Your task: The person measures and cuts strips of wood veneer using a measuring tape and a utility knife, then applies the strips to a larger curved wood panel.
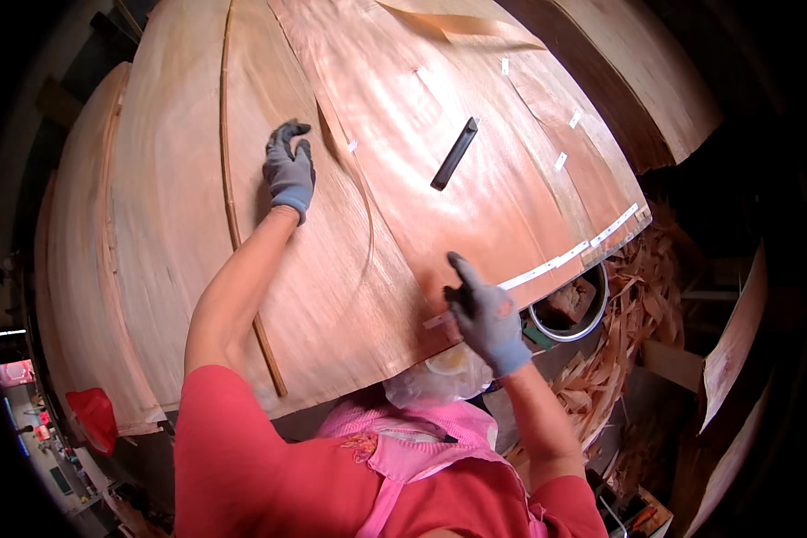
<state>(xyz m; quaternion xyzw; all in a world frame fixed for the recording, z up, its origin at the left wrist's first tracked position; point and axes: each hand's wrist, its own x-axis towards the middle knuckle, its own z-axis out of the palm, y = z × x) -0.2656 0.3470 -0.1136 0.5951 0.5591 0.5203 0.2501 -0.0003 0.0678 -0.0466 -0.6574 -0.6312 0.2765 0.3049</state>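
Broad sheets of pale wood veneer [332, 314] spread in front of me. My left hand [289, 169], in a grey glove with dark fingertips, is over the sheet left of a narrow loose veneer strip [357, 175]. Its fingers are bent but apart, and nothing shows in them. Near the front edge, my right hand [482, 314], gloved alike, has its forefinger stretched forward and other fingers partly hidden; I see nothing held. Whether either hand touches the veneer, I cannot tell. Farther in lies a black cutter knife [455, 154], slanted on the reddish sheet.
A long thin wooden stick [229, 179] lies left of my left arm. White tape pieces [547, 269] mark the right front edge. Below it stand a round rimmed container [605, 305] and a heap of veneer scraps [641, 314]. A red cloth-like item [92, 419] hangs at left.
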